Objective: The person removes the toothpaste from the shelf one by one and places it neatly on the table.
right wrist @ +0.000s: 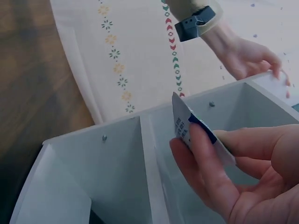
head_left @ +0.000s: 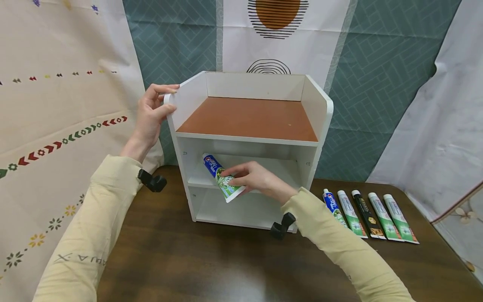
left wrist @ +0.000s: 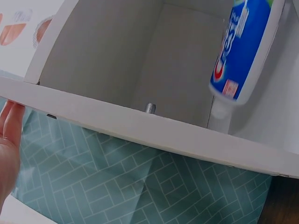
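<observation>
A blue and green toothpaste tube [head_left: 214, 167] is pinched near its flat end by my right hand [head_left: 256, 179], in front of the shelf's upper compartment. Its white cap points up and left, toward the left side wall. In the left wrist view the tube [left wrist: 243, 51] reads Crest, cap downward. My left hand [head_left: 149, 115] grips the upper left side edge of the white shelf unit [head_left: 245, 139], thumb in front and fingers over the edge. The right wrist view shows thumb and fingers of the right hand [right wrist: 252, 172] on both faces of the tube's flat end [right wrist: 183, 123].
Right of the shelf unit, several toothpaste tubes lie in a row on the dark wooden table [head_left: 234, 264]: a blue one [head_left: 333, 205], green and white ones [head_left: 351, 213] and a black one [head_left: 367, 214]. The unit has a brown top [head_left: 249, 117] and a middle shelf board [head_left: 203, 183].
</observation>
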The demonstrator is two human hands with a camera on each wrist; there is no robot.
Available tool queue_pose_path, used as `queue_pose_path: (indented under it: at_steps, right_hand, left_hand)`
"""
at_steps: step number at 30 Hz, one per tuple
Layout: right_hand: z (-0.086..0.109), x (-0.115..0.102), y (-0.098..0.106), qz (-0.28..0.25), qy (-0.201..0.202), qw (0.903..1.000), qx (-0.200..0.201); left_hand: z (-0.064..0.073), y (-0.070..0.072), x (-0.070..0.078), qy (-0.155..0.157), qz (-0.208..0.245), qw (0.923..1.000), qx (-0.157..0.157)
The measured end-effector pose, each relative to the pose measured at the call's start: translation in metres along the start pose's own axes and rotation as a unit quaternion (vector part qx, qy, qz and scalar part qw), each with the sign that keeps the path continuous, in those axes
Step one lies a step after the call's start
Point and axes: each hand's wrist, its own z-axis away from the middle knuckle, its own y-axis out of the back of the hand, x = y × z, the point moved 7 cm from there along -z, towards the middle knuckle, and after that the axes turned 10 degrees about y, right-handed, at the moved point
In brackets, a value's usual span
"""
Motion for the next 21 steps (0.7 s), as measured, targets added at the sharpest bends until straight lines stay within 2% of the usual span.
queue_pose_path:
  at_steps: [6, 13, 21]
  right_hand:
    - [0.021, 0.002, 0.014, 0.009, 0.014, 0.9996, -0.024]
    - [0.043, 0.01, 0.025, -0.012, 0.025, 0.9977, -0.061]
    - [0.059, 0.022, 0.039, -0.003, 0.035, 0.994, -0.104]
  left_hand:
    - [-0.001, -0.001, 0.001, -0.003, 0.009, 1.0, -0.004]
    - [-0.002, -0.001, 0.001, -0.002, 0.007, 1.0, -0.003]
    - [0.0, 0.0, -0.001, -0.001, 0.006, 1.0, 0.0]
